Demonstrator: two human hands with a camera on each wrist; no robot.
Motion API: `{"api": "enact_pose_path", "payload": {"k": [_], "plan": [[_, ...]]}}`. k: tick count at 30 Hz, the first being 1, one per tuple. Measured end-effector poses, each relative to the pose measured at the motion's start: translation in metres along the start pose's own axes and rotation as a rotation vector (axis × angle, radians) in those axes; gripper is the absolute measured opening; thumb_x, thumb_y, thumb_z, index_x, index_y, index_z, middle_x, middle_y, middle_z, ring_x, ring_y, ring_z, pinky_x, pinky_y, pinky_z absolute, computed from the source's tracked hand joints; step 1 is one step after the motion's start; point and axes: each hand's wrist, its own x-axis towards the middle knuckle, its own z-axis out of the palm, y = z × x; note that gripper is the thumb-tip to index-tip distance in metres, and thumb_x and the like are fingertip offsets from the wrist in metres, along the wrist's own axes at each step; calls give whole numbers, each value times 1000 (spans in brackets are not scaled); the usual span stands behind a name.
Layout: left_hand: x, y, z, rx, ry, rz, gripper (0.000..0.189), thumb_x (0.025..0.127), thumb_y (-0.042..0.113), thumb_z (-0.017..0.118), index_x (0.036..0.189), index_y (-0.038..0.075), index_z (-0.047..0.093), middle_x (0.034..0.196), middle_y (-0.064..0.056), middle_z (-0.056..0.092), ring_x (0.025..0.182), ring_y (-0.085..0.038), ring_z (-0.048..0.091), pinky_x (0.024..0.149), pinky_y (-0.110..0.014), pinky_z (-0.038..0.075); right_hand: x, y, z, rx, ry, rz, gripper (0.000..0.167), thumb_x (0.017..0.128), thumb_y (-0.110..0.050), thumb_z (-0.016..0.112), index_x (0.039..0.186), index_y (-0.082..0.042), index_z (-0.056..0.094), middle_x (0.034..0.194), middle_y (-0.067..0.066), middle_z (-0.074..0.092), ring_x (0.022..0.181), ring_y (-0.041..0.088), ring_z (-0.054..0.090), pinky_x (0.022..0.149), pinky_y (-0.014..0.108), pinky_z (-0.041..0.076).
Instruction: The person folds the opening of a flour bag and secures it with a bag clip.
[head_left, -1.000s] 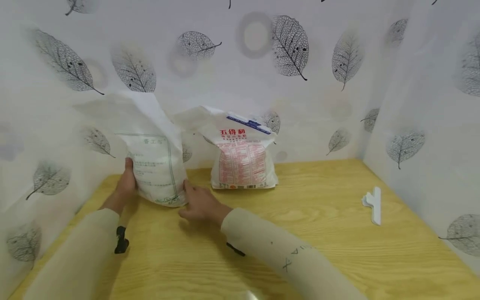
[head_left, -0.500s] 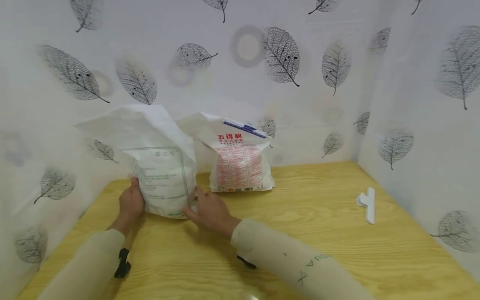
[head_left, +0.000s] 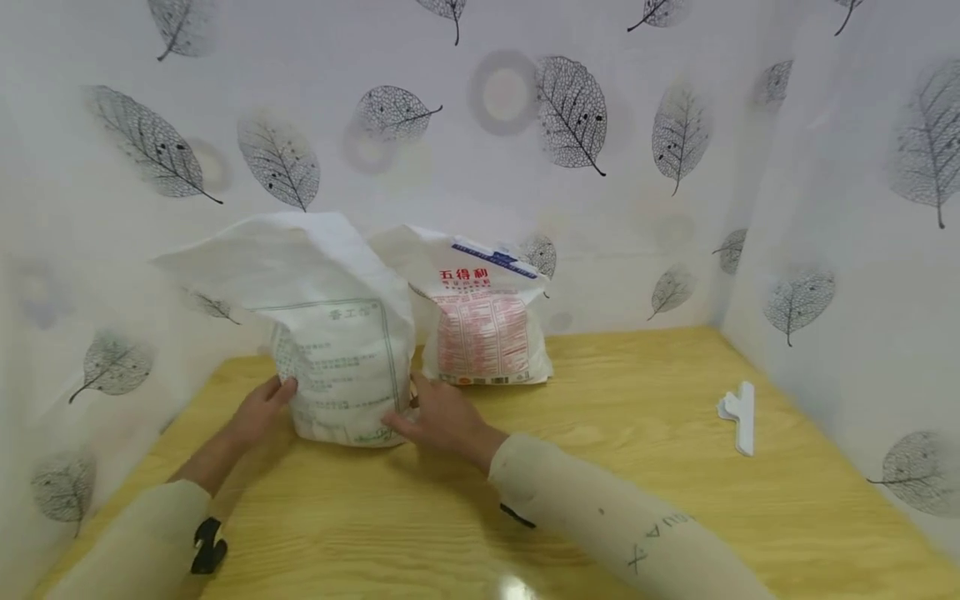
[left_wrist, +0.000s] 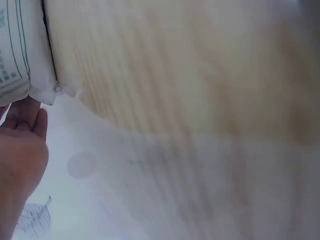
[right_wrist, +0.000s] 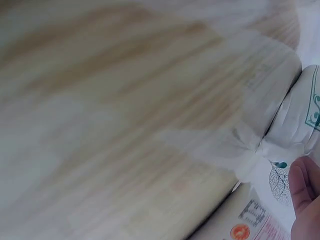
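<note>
I have the green-printed white bag (head_left: 341,367) upright on the wooden table (head_left: 600,417), left of centre. The left hand (head_left: 258,410) touches its left side, fingers loose; the right hand (head_left: 450,421) pinches its lower right corner. Behind, rightward, stands a red-printed bag (head_left: 483,337); farther right lies a white clip (head_left: 744,418).

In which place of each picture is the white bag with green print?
Head: white bag left of centre, between left hand and right hand.
Left wrist: its printed side, cut off at upper left.
Right wrist: its green-printed part, at the right edge.
Shared landmark: the wooden table, in all three.
</note>
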Motion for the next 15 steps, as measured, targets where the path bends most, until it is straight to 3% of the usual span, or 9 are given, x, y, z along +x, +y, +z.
{"api": "enact_pose_path", "payload": {"k": [4,7,10,15], "plan": [[-6,-3,3,39,-46,141,56,103,28,56,143,-6,37,134,-26,55,116,-28,57,96,-43,48,-6,4,-5,50,0,-39,69,93,-57,63,137,-6,46,112,8,70,93,16,71,73,20,54],[-7,0,10,84,-18,182,53,93,30,71,132,1,49,121,-14,65,100,-9,58,84,-33,49,-11,10,-11,64,-6,-48,64,93,-56,63,134,-9,45,108,4,67,93,17,68,73,21,52],[-7,3,19,101,26,207,51,89,30,76,127,5,53,116,-10,68,98,-12,62,84,-38,51,-16,16,-16,55,-36,-49,66,93,-57,62,137,-12,41,107,1,65,94,17,65,77,24,51],[-13,4,31,121,50,220,60,93,32,70,136,2,40,123,-15,67,112,-33,65,94,-51,50,-23,23,-21,45,-93,-59,71,93,-57,63,144,-17,35,110,-3,66,100,16,66,85,30,52]]}}
